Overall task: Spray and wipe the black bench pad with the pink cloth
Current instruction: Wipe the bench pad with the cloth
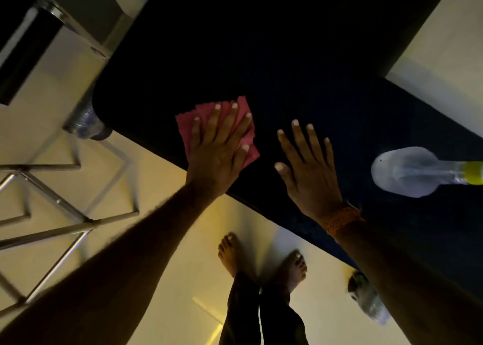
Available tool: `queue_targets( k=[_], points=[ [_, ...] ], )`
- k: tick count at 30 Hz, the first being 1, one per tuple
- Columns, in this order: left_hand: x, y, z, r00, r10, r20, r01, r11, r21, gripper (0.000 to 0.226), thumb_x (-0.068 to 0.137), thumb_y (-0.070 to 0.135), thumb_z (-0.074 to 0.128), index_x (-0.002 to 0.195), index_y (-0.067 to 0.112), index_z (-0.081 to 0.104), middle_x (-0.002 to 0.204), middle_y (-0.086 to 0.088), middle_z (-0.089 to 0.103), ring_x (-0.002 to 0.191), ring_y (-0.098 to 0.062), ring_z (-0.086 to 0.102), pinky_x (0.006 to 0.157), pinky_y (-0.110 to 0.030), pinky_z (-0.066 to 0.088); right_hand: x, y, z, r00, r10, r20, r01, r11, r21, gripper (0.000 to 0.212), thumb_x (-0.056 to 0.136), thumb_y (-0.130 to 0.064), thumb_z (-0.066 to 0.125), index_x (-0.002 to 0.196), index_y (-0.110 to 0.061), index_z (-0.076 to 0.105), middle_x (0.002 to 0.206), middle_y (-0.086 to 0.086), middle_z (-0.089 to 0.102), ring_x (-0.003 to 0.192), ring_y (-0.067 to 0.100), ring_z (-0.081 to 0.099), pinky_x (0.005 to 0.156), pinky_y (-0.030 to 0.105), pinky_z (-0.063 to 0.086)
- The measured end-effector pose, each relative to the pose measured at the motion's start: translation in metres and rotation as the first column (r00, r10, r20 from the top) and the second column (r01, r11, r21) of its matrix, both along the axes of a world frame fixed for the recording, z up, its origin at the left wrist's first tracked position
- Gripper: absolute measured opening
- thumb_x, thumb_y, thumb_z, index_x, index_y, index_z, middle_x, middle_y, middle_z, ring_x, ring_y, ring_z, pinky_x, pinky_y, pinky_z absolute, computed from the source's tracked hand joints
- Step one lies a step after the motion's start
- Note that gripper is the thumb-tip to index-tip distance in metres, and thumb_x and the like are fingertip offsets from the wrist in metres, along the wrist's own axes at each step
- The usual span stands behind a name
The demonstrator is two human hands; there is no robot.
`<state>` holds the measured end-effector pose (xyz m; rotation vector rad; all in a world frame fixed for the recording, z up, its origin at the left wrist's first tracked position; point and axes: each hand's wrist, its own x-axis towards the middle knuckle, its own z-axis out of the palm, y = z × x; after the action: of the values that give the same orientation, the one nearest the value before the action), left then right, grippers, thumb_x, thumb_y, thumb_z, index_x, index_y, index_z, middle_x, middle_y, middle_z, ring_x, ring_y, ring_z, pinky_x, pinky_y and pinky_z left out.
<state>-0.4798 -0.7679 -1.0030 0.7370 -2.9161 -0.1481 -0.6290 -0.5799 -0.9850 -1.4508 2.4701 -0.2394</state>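
Observation:
The black bench pad (274,65) runs diagonally across the view from upper middle to lower right. My left hand (219,148) lies flat on the folded pink cloth (188,121), pressing it onto the pad near its front edge. My right hand (308,169) rests flat on the pad just right of the cloth, fingers spread and holding nothing; an orange band circles its wrist. A spray bottle (407,172) with a clear head and yellow body lies on the pad at the right.
A metal tube frame (60,203) stands on the pale floor at the left. A plastic bottle (86,122) sits by the pad's left end, another (368,300) under my right forearm. My bare feet (235,256) are below the bench edge.

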Motion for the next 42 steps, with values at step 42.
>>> queue_targets(
  k=[42],
  points=[
    [-0.021,0.168,0.006,0.962,-0.245,0.117,0.242,0.969,0.043,0.06,0.108,0.047,0.019,0.164,0.024,0.019,0.172,-0.007,0.014,0.159,-0.032,0.012,0.124,-0.061,0.016,-0.011,0.155,0.007,0.975,-0.189,0.121,0.196,0.979,-0.053,0.06,0.106,-0.036,0.032,0.162,-0.015,0.027,0.171,0.007,0.02,0.159,0.024,0.018,0.127,0.048,0.021]
  ],
)
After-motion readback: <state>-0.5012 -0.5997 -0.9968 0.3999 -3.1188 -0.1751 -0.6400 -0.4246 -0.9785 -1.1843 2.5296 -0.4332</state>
